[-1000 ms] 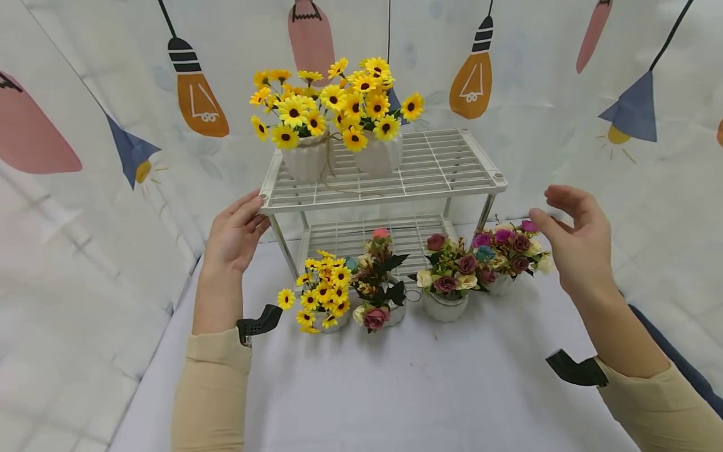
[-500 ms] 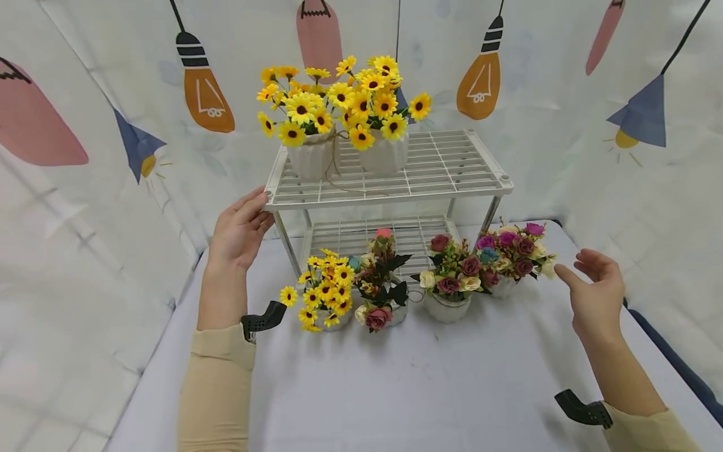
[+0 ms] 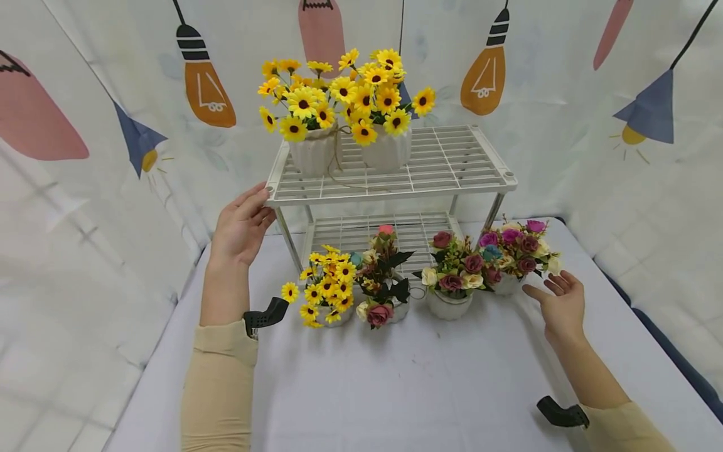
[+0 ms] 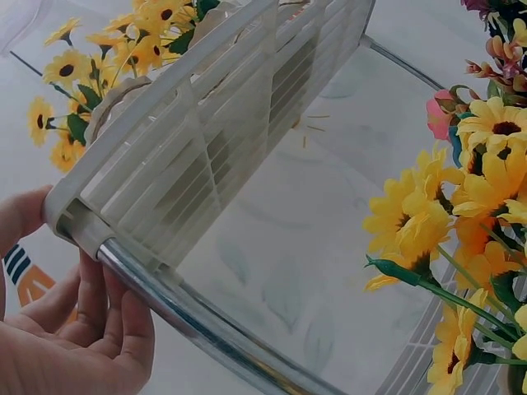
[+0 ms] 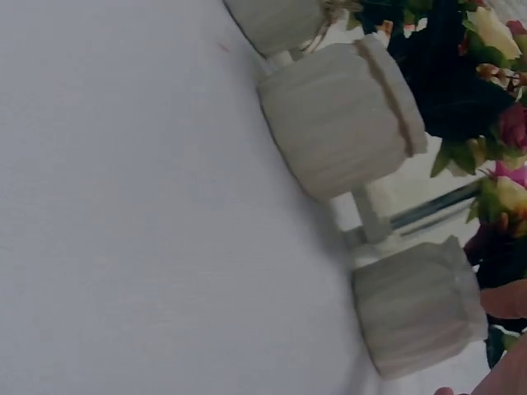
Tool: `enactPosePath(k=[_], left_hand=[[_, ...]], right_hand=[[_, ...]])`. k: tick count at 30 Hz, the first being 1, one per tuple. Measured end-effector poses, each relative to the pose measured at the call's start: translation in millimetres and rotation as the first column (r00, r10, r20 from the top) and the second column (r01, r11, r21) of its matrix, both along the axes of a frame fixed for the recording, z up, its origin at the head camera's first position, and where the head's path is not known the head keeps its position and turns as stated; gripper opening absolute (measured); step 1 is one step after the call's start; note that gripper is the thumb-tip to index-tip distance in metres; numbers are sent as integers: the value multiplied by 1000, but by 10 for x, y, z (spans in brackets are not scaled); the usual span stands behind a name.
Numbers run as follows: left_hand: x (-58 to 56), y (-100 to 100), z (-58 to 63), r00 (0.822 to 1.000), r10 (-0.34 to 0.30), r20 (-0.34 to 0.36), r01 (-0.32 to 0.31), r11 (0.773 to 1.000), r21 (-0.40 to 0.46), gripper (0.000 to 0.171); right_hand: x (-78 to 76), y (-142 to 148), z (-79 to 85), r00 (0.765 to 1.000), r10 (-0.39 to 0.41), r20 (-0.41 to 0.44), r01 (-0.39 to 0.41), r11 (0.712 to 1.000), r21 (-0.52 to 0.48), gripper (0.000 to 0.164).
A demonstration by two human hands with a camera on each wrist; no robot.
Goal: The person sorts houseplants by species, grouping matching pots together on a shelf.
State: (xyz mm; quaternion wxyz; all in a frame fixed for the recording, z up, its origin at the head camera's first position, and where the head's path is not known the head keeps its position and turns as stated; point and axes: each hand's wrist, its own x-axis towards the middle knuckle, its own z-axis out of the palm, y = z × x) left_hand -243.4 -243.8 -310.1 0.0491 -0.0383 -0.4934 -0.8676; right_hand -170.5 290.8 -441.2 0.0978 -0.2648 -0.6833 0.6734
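At its upper front left corner, a white two-tier wire shelf (image 3: pixel 457 164) is held by my left hand (image 3: pixel 240 229). In the left wrist view the thumb lies on the corner and the fingers (image 4: pixel 123 329) curl below, by the metal leg (image 4: pixel 181 304). My right hand (image 3: pixel 559 307) is beside the rightmost flowerpot (image 3: pixel 506 285), which bears purple and cream roses. Its thumb and fingers are spread apart and hold nothing. In the right wrist view the thumb is close to that pot's rim; whether it touches cannot be told.
Two white pots (image 3: pixel 314 154) of yellow daisies stand on the top tier. In front of the shelf are a pot of small yellow daisies (image 3: pixel 327 289), a dark-leaved rose pot (image 3: pixel 390 289) and another rose pot (image 3: pixel 449 304). A white cloth (image 3: pixel 418 389) covers the table.
My right hand has come down from beside the upper tier, then moved left toward the rightmost flowerpot. My left hand keeps its hold on the shelf corner. The pots stay in place.
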Motion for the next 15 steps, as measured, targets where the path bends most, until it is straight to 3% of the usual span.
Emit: enactPosePath(k=[8,15], left_hand=[[-13,16,-5,1000,1,-6,-1,1000,-8,32],[-9,16,-8,1000,6,-7,-6,1000,-23,48]], right_hand=[[13,-127,-170,997,79,25,-81,991,109,86],[-56,-238,-262,994,109,3,-108,985,131,91]])
